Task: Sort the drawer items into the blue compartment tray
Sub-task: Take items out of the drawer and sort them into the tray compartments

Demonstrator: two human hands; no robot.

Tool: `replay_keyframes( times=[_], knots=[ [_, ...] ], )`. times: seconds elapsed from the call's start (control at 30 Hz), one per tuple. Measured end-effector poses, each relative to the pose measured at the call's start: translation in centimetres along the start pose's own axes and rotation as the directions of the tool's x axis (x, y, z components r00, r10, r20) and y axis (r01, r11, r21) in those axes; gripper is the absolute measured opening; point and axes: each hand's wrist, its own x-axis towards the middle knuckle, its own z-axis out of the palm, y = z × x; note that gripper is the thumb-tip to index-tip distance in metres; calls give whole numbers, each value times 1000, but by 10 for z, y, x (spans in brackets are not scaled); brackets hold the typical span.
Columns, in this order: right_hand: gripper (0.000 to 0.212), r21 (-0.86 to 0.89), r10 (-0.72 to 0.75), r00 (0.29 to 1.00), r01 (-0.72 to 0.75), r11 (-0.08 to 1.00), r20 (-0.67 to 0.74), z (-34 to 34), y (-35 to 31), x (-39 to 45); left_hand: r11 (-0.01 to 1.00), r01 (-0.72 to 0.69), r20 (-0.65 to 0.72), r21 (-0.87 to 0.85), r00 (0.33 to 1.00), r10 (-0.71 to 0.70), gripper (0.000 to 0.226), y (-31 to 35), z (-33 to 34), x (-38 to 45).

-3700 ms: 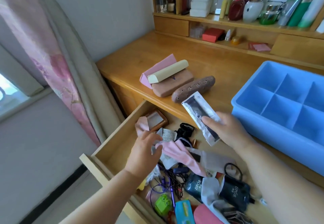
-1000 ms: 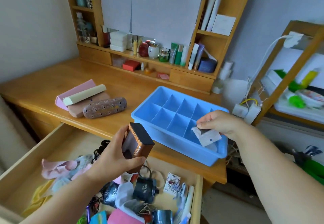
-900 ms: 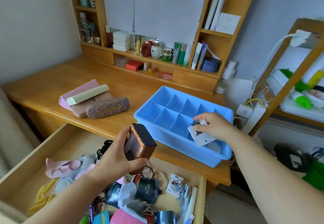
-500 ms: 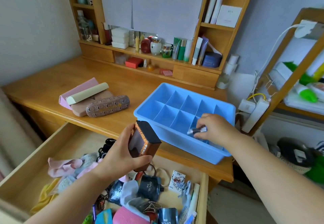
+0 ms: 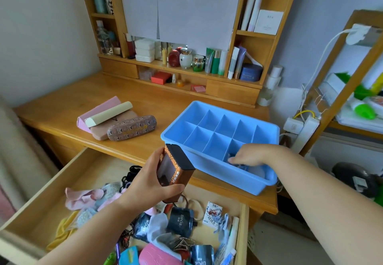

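The blue compartment tray (image 5: 217, 171) stands on the wooden desk, right of centre. My right hand (image 5: 252, 154) reaches into its near right compartment, fingertips on a small white and dark sachet (image 5: 230, 157) that is mostly hidden under them. My left hand (image 5: 149, 184) grips a brown box with a black top (image 5: 176, 171), held tilted above the open drawer (image 5: 68, 173). The drawer holds several loose items, among them a pink cloth (image 5: 83, 198) and a dark pouch (image 5: 180, 220).
Stacked glasses cases (image 5: 131, 128) lie on the desk left of the tray. A shelf unit with cosmetics (image 5: 186, 57) lines the back of the desk. A power strip (image 5: 304, 132) and a wooden rack (image 5: 352, 74) stand to the right.
My right hand has carried the sachet from over the drawer to the tray and lowered it into the near right compartment. My left hand has picked up the brown box and holds it steady.
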Motion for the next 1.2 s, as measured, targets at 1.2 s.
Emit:
replay_keyframes(
  times=[1.2],
  knots=[
    [95, 927, -310, 880, 298, -227, -359, 130, -122, -41, 975, 222, 197, 8, 956, -219, 87, 25, -17, -42]
  ],
)
